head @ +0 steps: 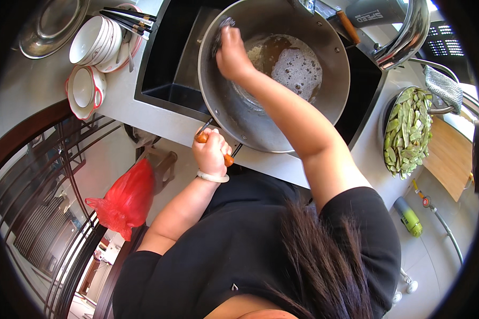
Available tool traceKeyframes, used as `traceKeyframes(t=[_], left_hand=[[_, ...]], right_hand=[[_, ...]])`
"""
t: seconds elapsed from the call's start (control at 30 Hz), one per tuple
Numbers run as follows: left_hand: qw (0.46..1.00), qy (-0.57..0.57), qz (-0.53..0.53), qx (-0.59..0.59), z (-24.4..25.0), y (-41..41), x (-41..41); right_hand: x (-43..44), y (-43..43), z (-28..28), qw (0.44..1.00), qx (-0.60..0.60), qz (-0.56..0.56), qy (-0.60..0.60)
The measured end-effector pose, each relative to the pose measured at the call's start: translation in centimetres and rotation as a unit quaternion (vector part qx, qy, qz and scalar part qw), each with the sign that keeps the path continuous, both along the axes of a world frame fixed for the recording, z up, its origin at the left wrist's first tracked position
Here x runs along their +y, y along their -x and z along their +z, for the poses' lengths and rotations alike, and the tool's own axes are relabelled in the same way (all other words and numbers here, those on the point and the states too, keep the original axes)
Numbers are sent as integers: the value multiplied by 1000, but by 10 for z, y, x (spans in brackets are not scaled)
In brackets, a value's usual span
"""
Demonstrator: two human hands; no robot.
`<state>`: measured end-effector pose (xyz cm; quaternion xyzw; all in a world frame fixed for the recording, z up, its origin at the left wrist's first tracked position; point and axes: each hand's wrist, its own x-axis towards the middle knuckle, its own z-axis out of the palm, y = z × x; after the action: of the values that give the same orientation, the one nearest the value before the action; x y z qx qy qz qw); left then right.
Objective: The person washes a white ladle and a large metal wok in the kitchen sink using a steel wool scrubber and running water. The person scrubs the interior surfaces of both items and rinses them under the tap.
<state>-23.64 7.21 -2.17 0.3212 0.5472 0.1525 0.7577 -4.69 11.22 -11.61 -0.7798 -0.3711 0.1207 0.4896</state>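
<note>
A large metal wok (331, 91) rests tilted over the black sink (187, 60). My left hand (211, 151) is closed around its near wooden handle (228, 160). Inside the wok, my right hand (232, 56) presses a dark, wiry scouring pad (226, 21) against the upper left wall; the fingers partly hide the pad. Murky water with white foam (297, 69) lies in the bottom. The wok's other wooden handle (348, 27) points to the upper right, near the curved chrome faucet (411, 36).
Left of the sink stand stacked bowls (90, 40), chopsticks (129, 20), a red-rimmed dish (84, 87) and a metal basin (56, 24). Flat green beans (408, 131) fill a container at right. A red plastic bag (129, 195) is below left, a bottle (409, 219) lower right.
</note>
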Motion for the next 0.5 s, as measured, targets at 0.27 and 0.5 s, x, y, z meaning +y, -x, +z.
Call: traceKeyframes(t=[0.27, 0.5], left_hand=[[1000, 15, 18, -1, -4, 2, 1], [999, 48, 26, 0, -8, 2, 11]], right_hand=[[-165, -6, 7, 810, 16, 398, 430], [-169, -46, -6, 846, -61, 42, 528]])
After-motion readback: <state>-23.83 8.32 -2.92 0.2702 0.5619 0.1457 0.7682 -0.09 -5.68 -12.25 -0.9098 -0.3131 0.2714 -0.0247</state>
